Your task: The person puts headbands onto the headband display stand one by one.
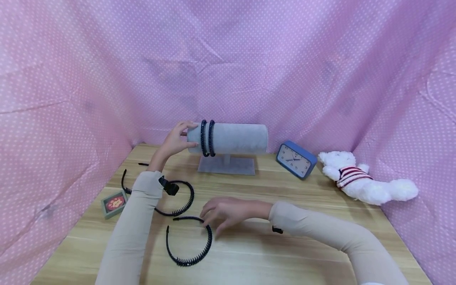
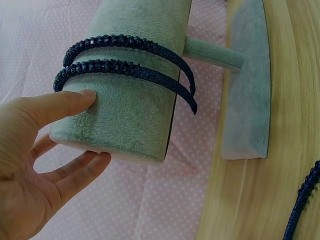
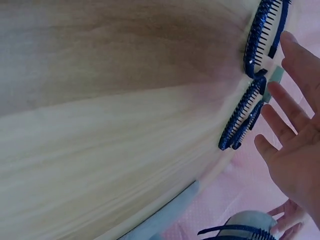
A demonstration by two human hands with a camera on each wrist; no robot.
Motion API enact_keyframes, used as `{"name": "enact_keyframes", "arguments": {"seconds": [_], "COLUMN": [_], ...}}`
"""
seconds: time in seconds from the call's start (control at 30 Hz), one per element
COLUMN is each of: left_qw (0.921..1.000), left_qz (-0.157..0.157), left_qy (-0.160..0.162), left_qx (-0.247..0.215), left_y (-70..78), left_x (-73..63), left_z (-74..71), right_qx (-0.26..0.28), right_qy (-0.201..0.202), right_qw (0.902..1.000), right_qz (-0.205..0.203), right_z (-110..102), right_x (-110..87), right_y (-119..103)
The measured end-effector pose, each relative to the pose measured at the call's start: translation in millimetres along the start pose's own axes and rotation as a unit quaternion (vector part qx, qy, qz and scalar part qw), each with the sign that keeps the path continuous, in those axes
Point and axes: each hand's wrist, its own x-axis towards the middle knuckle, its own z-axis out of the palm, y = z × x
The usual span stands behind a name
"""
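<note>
Two dark blue toothed headbands, one outer (image 1: 203,138) and one inner (image 1: 211,138), sit side by side around the left part of a grey velvet display stand's roll (image 1: 240,138). My left hand (image 1: 174,140) holds the roll's left end, with the thumb on its side and the fingers at the end face. In the left wrist view the thumb (image 2: 75,102) lies just beside the outer headband. Over the front headband (image 1: 209,241) on the table hovers my right hand (image 1: 228,211), fingers spread and loosely bent. Another headband (image 1: 192,194) lies behind that one.
A further headband (image 1: 123,180) at the left is partly hidden by the left arm. Near it lies a small green-framed picture (image 1: 114,203). A blue clock (image 1: 296,159) and a white plush toy (image 1: 370,184) are at the right. Pink dotted cloth (image 1: 228,79) surrounds the wooden table (image 1: 285,257).
</note>
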Motion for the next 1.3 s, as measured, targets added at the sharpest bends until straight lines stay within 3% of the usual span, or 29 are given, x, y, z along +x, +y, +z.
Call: {"name": "enact_keyframes", "arguments": {"seconds": [0.2, 0.4, 0.8, 1.07, 1.3], "left_qw": [1.0000, 0.9999, 0.9999, 1.0000, 1.0000], "left_qz": [-0.007, -0.009, -0.012, -0.007, 0.000], "left_qy": [-0.002, -0.004, -0.002, -0.004, 0.000], "left_qx": [0.001, 0.003, 0.000, -0.006, -0.007], "left_y": [0.1, -0.1, -0.7, -0.7, -2.3], "left_x": [-0.8, -2.3, -1.9, -0.4, 0.8], "left_z": [0.1, 1.7, 2.2, 1.5, 0.6], "right_qx": [0.016, 0.000, -0.049, -0.052, -0.043], "right_qy": [-0.033, -0.066, -0.043, -0.040, -0.036], "right_qw": [0.9992, 0.9978, 0.9979, 0.9972, 0.9981], "right_qz": [-0.019, -0.008, 0.004, 0.036, 0.026], "right_z": [6.2, 9.3, 14.7, 10.4, 10.1], "right_x": [5.9, 6.5, -2.4, -9.0, -13.0], "right_y": [-2.1, -2.8, 10.1, 19.8, 22.9]}}
